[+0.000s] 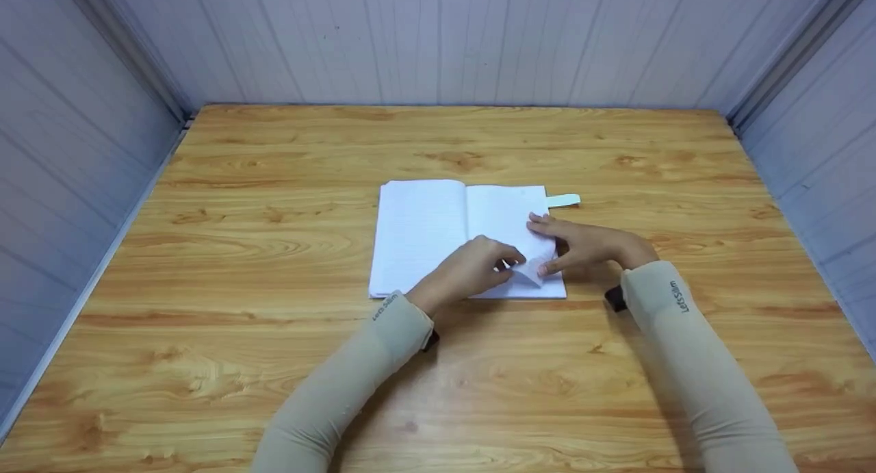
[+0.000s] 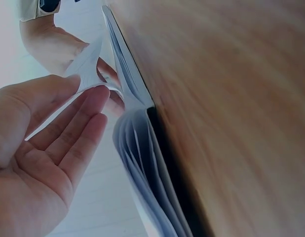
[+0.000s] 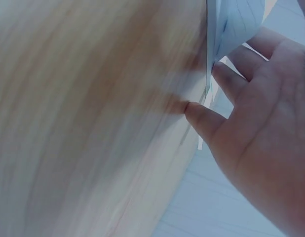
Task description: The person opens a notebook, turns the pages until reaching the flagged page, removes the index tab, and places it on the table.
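Note:
An open notebook [image 1: 421, 233] with lined white pages lies on the wooden table. My left hand [image 1: 472, 267] reaches over its lower middle and pinches a lifted page [image 1: 527, 273] between thumb and fingertips. In the left wrist view that page [image 2: 88, 64] bends up in a fold, apart from the stack below. My right hand [image 1: 585, 244] is at the notebook's right edge, its fingers spread over the right-hand page and its thumb near the raised corner. The right wrist view shows these fingers [image 3: 231, 79] fairly straight against the page edges.
A white tab [image 1: 564, 200] sticks out past the notebook's upper right edge. Wood-grain table [image 1: 274, 185] surrounds the notebook. Pale panel walls [image 1: 438, 42] stand behind and at both sides. Each wrist wears a small black device [image 1: 616, 298] below a beige sleeve.

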`<state>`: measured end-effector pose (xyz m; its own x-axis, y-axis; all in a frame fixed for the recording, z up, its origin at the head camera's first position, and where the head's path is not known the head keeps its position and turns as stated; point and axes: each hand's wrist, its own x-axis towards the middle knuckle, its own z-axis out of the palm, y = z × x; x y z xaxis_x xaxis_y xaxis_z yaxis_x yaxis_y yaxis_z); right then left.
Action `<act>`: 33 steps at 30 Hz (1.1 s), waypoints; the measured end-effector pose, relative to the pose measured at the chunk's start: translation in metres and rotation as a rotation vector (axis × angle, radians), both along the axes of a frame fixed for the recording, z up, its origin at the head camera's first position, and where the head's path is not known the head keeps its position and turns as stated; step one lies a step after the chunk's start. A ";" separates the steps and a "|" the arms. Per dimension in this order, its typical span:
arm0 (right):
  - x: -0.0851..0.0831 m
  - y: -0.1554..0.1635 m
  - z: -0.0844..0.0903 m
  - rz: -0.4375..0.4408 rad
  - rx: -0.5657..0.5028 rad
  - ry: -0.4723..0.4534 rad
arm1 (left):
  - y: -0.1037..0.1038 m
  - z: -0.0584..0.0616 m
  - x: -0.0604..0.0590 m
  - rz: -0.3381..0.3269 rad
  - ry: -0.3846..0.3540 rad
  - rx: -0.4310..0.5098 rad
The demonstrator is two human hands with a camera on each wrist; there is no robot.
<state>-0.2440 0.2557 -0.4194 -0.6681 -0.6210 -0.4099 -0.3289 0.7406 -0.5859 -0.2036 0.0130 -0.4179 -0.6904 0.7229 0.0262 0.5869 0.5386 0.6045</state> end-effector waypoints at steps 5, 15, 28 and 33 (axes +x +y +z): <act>0.001 0.001 0.001 -0.018 -0.012 0.055 | -0.002 0.001 0.001 0.021 -0.010 0.025; -0.001 0.006 0.006 -0.127 -0.077 0.062 | -0.004 0.002 0.004 0.057 0.004 0.158; -0.001 0.007 0.005 -0.224 -0.119 0.083 | -0.017 0.014 0.001 0.188 -0.009 0.376; 0.000 0.005 0.004 -0.193 -0.087 0.077 | -0.026 0.021 0.000 0.250 -0.003 0.417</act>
